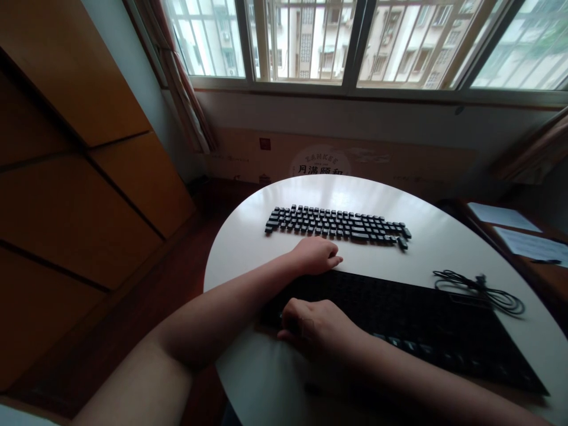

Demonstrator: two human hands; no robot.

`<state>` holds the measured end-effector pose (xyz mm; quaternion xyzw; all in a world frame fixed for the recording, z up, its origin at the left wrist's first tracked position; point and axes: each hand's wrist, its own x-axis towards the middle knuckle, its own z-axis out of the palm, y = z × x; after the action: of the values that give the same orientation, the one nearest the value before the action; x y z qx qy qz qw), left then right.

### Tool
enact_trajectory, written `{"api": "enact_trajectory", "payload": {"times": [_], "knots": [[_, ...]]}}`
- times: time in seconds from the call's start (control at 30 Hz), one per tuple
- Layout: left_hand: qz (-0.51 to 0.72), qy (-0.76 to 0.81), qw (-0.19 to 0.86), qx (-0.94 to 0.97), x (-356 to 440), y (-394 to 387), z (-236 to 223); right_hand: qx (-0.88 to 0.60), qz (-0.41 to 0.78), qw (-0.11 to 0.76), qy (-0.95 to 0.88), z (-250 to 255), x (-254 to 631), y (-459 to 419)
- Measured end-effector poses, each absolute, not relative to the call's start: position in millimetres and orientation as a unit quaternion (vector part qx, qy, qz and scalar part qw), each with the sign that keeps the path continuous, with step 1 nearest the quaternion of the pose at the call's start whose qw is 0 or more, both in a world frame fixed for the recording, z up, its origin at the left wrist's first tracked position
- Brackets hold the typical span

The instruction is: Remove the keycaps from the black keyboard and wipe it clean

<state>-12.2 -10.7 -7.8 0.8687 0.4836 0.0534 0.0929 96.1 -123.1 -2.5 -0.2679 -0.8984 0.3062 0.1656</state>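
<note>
Viewed remotely, I list: left hand [317, 255], arm stretched forward, fingers curled, between the rows of loose keys [337, 226] and the black keyboard [399, 319]; right hand [322, 324], angled in from the right, bent over the keyboard's left end. Whether either grip is clamped, I cannot tell. Keyboard: flat on white bench [242, 236], cable [481, 285] coiled at far-right corner.

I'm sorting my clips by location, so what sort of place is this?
Probably a room in a home, though a small office is possible: there's a curtained window with bars outside, a large wooden cabinet, and a rounded white table.
</note>
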Motion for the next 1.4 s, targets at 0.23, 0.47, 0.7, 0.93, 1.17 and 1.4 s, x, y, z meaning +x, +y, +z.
{"api": "enact_trajectory", "payload": {"times": [0.23, 0.47, 0.7, 0.93, 1.17, 1.4], "knots": [[0.071, 0.484, 0.088, 0.868, -13, -10, -10, -0.254, 0.367, 0.269, -0.853, -20, 102, -123], [0.070, 0.487, 0.081, 0.867, -13, -9, -12, -0.278, 0.523, 0.353, -0.724, -13, 109, -123], [0.126, 0.436, 0.095, 0.886, -17, -13, 1, -0.369, 0.429, 0.292, -0.771, 25, 167, -102], [0.211, 0.309, 0.208, 0.904, -21, -27, 25, -0.427, 0.307, 0.314, -0.791, 11, 195, -81], [0.207, 0.246, 0.264, 0.909, -23, -28, 23, -0.413, 0.265, 0.341, -0.802, 4, 202, -83], [0.204, 0.262, 0.303, 0.893, -17, -35, 29, -0.422, 0.224, 0.311, -0.822, 6, 200, -88]]}}
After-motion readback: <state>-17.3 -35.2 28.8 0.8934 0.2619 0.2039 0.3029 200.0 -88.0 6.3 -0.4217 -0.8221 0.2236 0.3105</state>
